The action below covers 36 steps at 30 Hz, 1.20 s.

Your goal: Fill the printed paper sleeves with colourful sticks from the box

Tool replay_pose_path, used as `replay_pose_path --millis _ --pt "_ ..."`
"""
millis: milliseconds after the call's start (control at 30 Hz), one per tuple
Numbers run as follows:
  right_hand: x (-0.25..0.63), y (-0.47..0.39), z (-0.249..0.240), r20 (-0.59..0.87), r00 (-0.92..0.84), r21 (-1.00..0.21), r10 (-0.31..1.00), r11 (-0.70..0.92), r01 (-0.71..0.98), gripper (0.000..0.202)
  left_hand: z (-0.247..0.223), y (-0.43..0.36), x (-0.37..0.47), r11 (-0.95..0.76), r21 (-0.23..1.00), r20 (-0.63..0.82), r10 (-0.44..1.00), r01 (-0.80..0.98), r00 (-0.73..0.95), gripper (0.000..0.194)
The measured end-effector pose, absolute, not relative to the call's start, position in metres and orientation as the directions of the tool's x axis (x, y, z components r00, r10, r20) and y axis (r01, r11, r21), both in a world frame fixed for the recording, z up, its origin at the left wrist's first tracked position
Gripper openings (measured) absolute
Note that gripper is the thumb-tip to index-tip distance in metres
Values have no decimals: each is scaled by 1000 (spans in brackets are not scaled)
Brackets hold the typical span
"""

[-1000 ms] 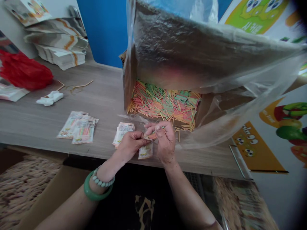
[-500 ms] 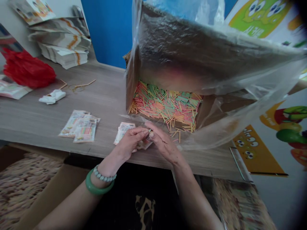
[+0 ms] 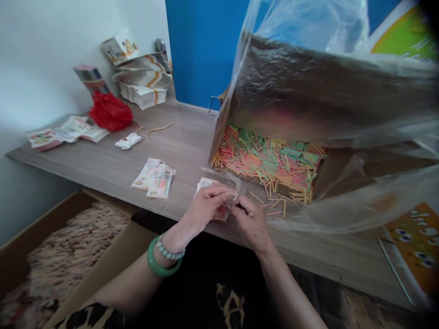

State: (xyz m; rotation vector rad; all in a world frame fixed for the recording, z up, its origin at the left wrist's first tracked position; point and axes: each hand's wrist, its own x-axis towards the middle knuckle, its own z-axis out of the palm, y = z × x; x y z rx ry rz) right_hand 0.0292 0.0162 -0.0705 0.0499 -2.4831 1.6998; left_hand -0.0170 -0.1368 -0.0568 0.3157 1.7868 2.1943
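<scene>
My left hand point(image 3: 205, 209), with a green bangle and a bead bracelet on its wrist, and my right hand point(image 3: 250, 220) meet at the table's near edge. Together they pinch a small printed packet point(image 3: 227, 207) that shows coloured sticks inside. Just beyond my hands lies a short stack of flat packets point(image 3: 203, 183). A cardboard box lined with a clear plastic bag point(image 3: 343, 201) stands tipped open to the right. A heap of thin coloured sticks point(image 3: 270, 157) spills from it, and a few loose sticks point(image 3: 270, 201) lie near my right hand.
Filled packets point(image 3: 155, 175) lie left of my hands on the wooden table point(image 3: 103, 160). Further back are a crumpled white scrap point(image 3: 127, 141), a red bag point(image 3: 110, 111), stacked printed sheets point(image 3: 142, 84) and more packets point(image 3: 65, 133). A cardboard box point(image 3: 51, 256) sits below on the left.
The view has swung left and pulled back, showing more of the wall and the table's left end. My hands have dropped from raised to the table edge, still working the same packet.
</scene>
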Motion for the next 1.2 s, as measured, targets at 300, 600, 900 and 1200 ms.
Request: replay_pose_path --millis 300,600,900,1200 --pt "-4 -37 -92 -9 -979 -556 205 812 175 25 -85 -230 -74 762 637 311 -115 117 -943 25" --pt "-18 -36 -108 -17 -942 -726 335 643 242 20 -97 -239 -74 961 275 397 -78 37 -915 39" --pt "-3 -30 -98 145 -934 -846 326 531 54 7 -84 -187 -49 445 857 228 123 259 -966 27" --pt "1 72 -80 123 -989 -805 75 591 -55 15 -63 -129 -37 -200 934 -208 369 -296 -906 33"
